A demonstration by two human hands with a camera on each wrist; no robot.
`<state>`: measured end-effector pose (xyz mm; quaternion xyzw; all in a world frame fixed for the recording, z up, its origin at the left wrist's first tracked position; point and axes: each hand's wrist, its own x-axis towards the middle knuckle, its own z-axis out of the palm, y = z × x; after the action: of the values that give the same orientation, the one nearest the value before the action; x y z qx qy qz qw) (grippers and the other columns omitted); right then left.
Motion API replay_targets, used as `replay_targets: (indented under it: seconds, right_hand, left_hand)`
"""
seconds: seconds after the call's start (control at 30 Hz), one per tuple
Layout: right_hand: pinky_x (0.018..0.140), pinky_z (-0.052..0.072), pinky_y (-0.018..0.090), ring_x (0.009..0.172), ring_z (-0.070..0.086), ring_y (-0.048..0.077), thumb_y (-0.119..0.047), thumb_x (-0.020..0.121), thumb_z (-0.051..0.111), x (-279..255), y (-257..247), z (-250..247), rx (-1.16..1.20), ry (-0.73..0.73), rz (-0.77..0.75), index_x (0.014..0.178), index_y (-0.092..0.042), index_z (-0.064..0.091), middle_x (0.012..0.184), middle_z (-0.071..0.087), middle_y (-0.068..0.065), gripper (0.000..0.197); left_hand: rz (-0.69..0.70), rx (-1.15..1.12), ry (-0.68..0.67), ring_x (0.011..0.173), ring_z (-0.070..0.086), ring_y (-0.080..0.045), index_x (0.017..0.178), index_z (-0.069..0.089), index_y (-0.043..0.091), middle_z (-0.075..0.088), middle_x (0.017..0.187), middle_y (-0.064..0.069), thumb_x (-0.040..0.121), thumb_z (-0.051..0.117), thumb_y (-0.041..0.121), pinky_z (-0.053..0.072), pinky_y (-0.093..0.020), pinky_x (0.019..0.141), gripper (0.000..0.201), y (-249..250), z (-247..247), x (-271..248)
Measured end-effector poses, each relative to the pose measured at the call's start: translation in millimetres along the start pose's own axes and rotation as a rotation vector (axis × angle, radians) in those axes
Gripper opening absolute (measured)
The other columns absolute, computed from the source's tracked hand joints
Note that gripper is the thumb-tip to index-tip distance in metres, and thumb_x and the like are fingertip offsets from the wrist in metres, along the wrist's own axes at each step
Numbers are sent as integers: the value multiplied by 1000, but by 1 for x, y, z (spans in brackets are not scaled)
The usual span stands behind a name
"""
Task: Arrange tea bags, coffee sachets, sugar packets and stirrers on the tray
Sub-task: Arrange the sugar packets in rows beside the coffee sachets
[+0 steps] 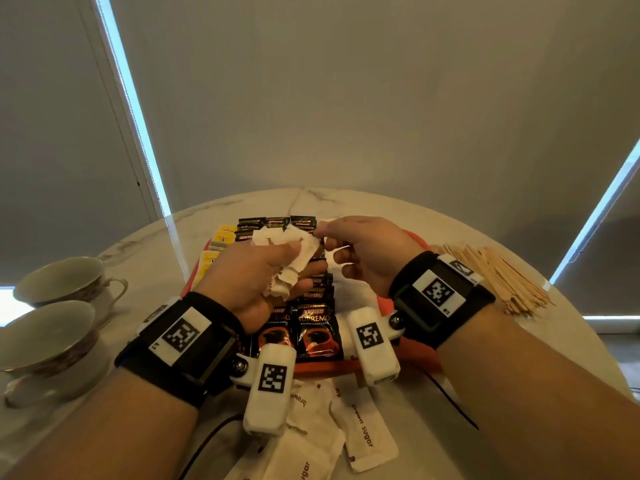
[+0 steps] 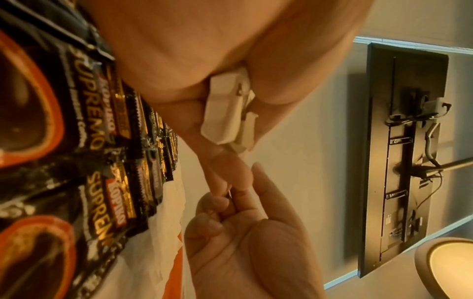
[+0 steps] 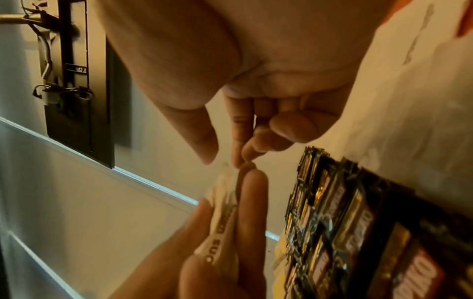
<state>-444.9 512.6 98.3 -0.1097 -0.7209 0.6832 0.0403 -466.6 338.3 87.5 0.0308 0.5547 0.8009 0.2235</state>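
Closest to us, at the bottom centre of the head view, a few loose brown sugar packets (image 1: 360, 431) lie on the marble desk (image 1: 433, 223), just below the near edge of the orange tray (image 1: 420, 355).

On the tray, two columns of black Kopiko Supremo coffee sachets (image 1: 317, 332) run up the middle, overlapping like shingles, with the nearest pair fully showing their cup pictures. The left wrist view has the same sachets (image 2: 107, 172) filling its left side.

Above the middle of the tray we've got our left hand (image 1: 256, 275) curled round a bunch of white sugar packets (image 1: 294, 258), fingers clamped on the bundle. In the right wrist view the printed packets (image 3: 222, 218) sit squeezed between those fingers.

Our right hand (image 1: 367, 251) is right beside it, centre frame, thumb and forefinger pinched together at the top edge of the bundle. We think it's nipping the corner of one packet, but it's tiny and a bit blurred in every view.

Further up on the left of the tray there's a column of yellow tea bags (image 1: 211, 261). A row of small dark sachets (image 1: 277, 221) lines the far edge.

Off the tray, a pile of wooden stirrers (image 1: 498, 275) sits on the desk at the right, and two teacups (image 1: 62, 306) stand at the left edge.
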Motion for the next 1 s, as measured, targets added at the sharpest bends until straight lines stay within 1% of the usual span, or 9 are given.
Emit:
replay_targets:
  seconds: [0.17, 0.3, 0.47, 0.57, 0.63, 0.73, 0.87, 0.93, 1.0]
  right_hand:
    - [57, 45, 24, 57, 58, 6, -22, 93, 72, -2, 7, 4, 17, -87, -40, 98, -10, 71, 73, 69, -4, 13]
    - [64, 47, 28, 61, 61, 8, -21, 92, 73, -1, 9, 0, 111, -56, -41, 100, -7, 70, 76, 72, 0, 17]
    - [57, 48, 24, 60, 62, 11, -23, 90, 74, -5, 15, 3, 233, -34, -42, 83, -11, 66, 76, 72, 4, 16]
    - [54, 49, 23, 54, 58, 9, -22, 86, 78, -8, 15, 1, 202, -14, -61, 80, -10, 61, 63, 65, -2, 22]
    - [56, 50, 25, 60, 57, 13, -24, 80, 83, -9, 14, -1, 159, -14, -72, 79, -10, 59, 64, 60, 1, 28]
    - [68, 54, 36, 79, 61, 29, -30, 66, 87, -11, 13, -2, 159, -20, -73, 78, -10, 59, 81, 61, 15, 36]
    - [66, 59, 32, 76, 71, 21, -22, 84, 79, -16, 12, 0, 180, -75, -65, 97, -5, 65, 83, 73, 8, 25]
    - [67, 58, 31, 78, 69, 19, -19, 86, 78, -18, 13, 0, 127, -120, -46, 104, -3, 68, 87, 74, 6, 26]
    - [67, 58, 30, 79, 67, 21, -13, 86, 77, -18, 13, 2, 110, -118, -38, 102, -2, 69, 88, 74, 8, 20]
  left_hand:
    - [75, 130, -28, 89, 79, -25, 120, 67, 14, 80, 103, -11, 95, 71, 18, 55, -22, 48, 25, -3, -4, 3]
    - [83, 261, -40, 86, 78, -25, 122, 68, 16, 80, 104, -11, 87, 79, 16, 50, -22, 46, 37, -7, -8, 7]
    - [109, 333, -47, 78, 76, -22, 118, 69, 19, 80, 99, -8, 86, 81, 16, 48, -22, 45, 34, -9, -5, 6]
    - [127, 362, -31, 73, 74, -20, 115, 71, 16, 80, 96, -9, 84, 80, 34, 47, -24, 45, 36, -8, -3, 4]
    - [134, 342, 11, 77, 72, -24, 110, 73, 16, 81, 97, -8, 83, 78, 46, 49, -29, 51, 40, -7, -2, 4]
    - [160, 402, 48, 79, 73, -22, 105, 74, 19, 81, 93, -3, 88, 79, 37, 51, -29, 56, 25, -6, -1, 3]
    - [198, 374, 41, 64, 69, -13, 106, 73, 16, 80, 91, -6, 91, 77, 26, 47, -24, 47, 18, -6, -3, 2]
    - [204, 294, 66, 63, 69, -16, 105, 73, 14, 80, 89, -7, 93, 75, 22, 47, -24, 45, 15, -5, -2, 1]
    - [205, 225, 91, 61, 69, -17, 102, 71, 13, 80, 85, -8, 94, 73, 15, 47, -23, 43, 8, -2, -3, 2]
